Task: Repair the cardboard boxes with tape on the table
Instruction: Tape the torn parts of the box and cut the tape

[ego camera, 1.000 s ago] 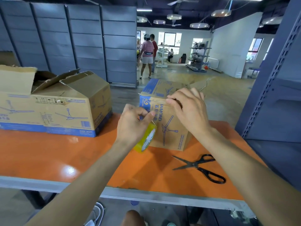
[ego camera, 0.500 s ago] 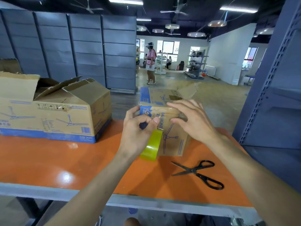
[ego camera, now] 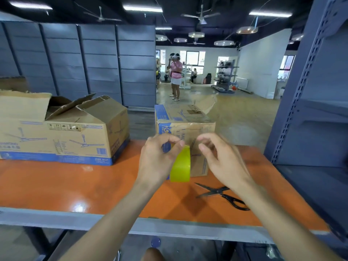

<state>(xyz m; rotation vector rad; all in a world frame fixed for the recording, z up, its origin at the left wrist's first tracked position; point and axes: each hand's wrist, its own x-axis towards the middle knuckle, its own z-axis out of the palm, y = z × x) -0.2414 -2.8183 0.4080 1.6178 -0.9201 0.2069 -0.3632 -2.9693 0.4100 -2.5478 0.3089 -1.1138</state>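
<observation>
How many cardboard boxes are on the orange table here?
2. A large box with open flaps sits left on the table; a small box stands mid-table. A cardboard piece behind, far left, may be another.

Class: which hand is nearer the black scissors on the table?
Right. The right hand hovers close above the scissors; the left hand grips the yellow tape roll, farther left.

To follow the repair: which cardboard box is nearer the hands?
The smaller box, just behind the left hand, tape roll and right hand; the larger box sits leftward.
</observation>
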